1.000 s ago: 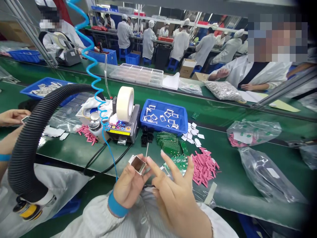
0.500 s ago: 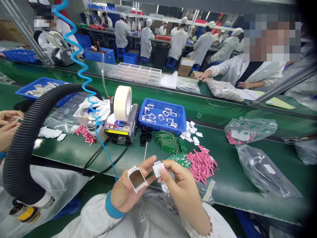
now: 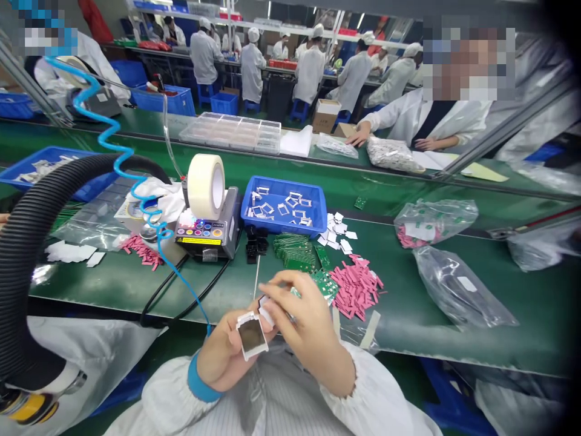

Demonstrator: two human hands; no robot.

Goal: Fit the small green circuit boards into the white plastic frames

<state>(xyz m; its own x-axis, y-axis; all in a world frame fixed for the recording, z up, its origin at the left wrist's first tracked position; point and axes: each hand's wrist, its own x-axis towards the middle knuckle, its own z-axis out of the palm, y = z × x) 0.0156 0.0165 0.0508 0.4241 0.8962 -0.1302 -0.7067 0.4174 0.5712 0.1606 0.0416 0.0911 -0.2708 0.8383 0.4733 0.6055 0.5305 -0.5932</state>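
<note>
My left hand (image 3: pixel 227 354) grips a small white rectangular frame with a dark pane (image 3: pixel 252 334), held upright over my lap. My right hand (image 3: pixel 303 324) is curled beside it, fingertips pinching a small white piece (image 3: pixel 265 310) at the frame's upper right corner. Just beyond my hands lie green circuit boards (image 3: pixel 299 251) and a heap of pink strips (image 3: pixel 356 284) on the green bench (image 3: pixel 113 281).
A tape dispenser with a white roll (image 3: pixel 206 209) and a blue tray of small frames (image 3: pixel 284 209) stand behind. A black corrugated hose (image 3: pixel 27 236) arches at left, with a blue coiled air line (image 3: pixel 122 175). Plastic bags (image 3: pixel 458 290) lie right. Other workers sit across the conveyor.
My right hand picked up a small white piece and brought it against the frame's corner. Both hands dropped lower toward my lap; the view shifted right.
</note>
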